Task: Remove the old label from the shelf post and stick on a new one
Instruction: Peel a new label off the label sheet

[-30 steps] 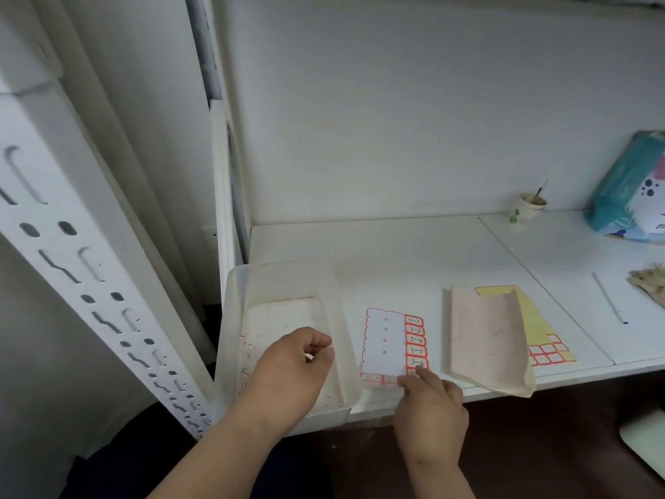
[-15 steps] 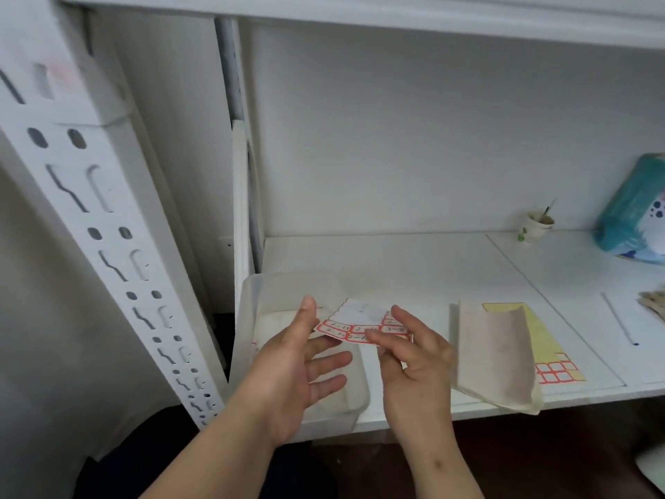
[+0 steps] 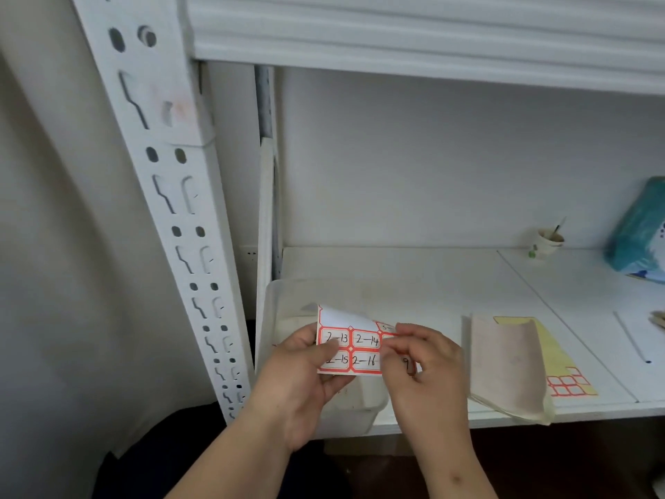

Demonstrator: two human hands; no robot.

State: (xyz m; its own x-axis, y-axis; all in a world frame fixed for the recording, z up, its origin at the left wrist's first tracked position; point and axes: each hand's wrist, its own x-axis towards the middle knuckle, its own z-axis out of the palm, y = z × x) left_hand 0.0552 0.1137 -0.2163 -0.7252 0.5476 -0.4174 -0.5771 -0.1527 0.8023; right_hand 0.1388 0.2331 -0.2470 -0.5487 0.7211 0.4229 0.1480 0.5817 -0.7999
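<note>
Raised since a moment ago, both hands now hold the label sheet (image 3: 351, 349) nearer the shelf post (image 3: 169, 196), above the plastic bin (image 3: 273, 318). Left hand (image 3: 298, 383) grips its left edge; right hand (image 3: 428, 369) pinches a label.

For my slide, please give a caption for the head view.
Both hands, left and right, hold a red-bordered label sheet before the shelf post.

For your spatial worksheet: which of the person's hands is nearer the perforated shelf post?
Left. The left hand holds the label sheet just right of the shelf post; the right hand is farther right.
</note>
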